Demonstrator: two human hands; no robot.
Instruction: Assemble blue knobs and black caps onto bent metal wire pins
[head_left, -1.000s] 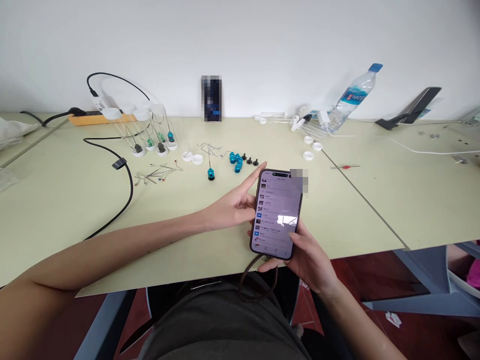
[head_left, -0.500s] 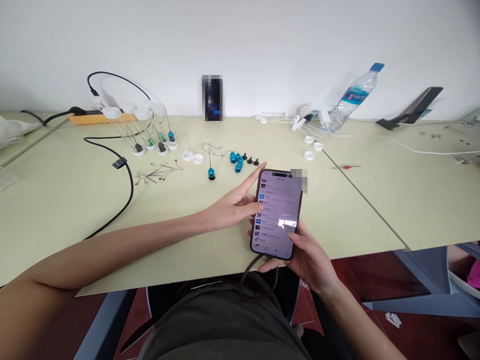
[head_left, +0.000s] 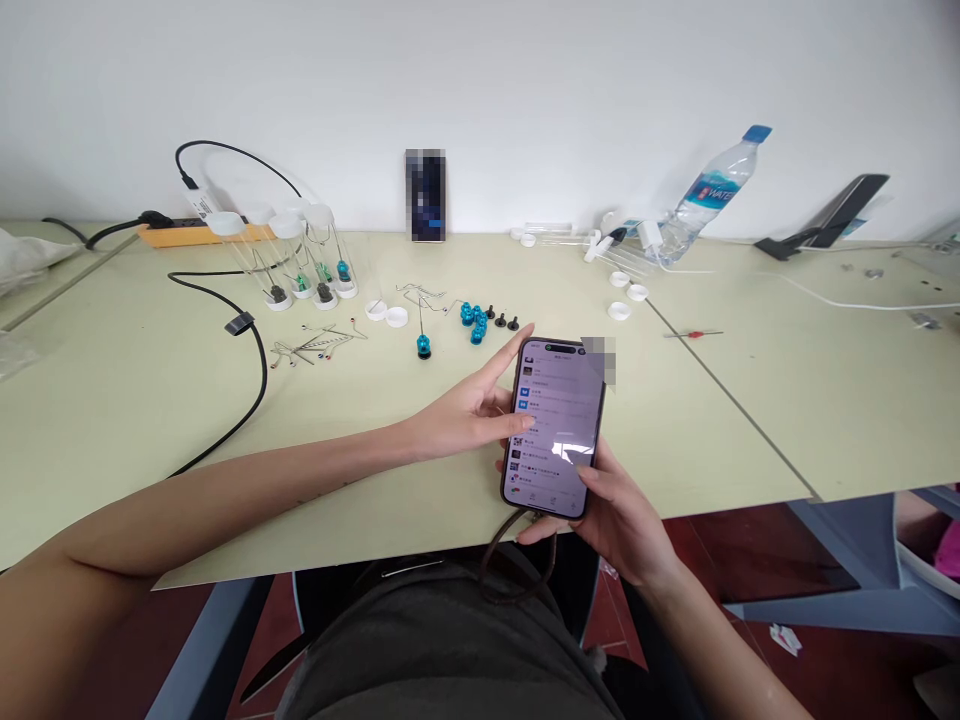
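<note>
So the smartphone (head_left: 556,428) sits right between both hands, held up just above the near edge of the pale green surface (head_left: 135,400), screen lit with what looks like a list of rows. The right hand (head_left: 615,515) cradles it from below and behind, fingers curled around the bottom right edge, thumb resting on the lower right of the screen. The left hand (head_left: 469,410) comes in from the left side, index finger stretched out along the phone's top left corner and thumb touching the left part of the screen, other fingers loosely bent. A dark strap (head_left: 504,560) loops down from the bottom of the phone toward the lap.

Further back on the surface, well apart from the hands: a bunch of blue knobs (head_left: 472,320), a few clear tubes with white caps (head_left: 300,255), a black cable (head_left: 247,360), loose white caps (head_left: 386,314) and a water bottle (head_left: 709,195) leaning near the wall.
</note>
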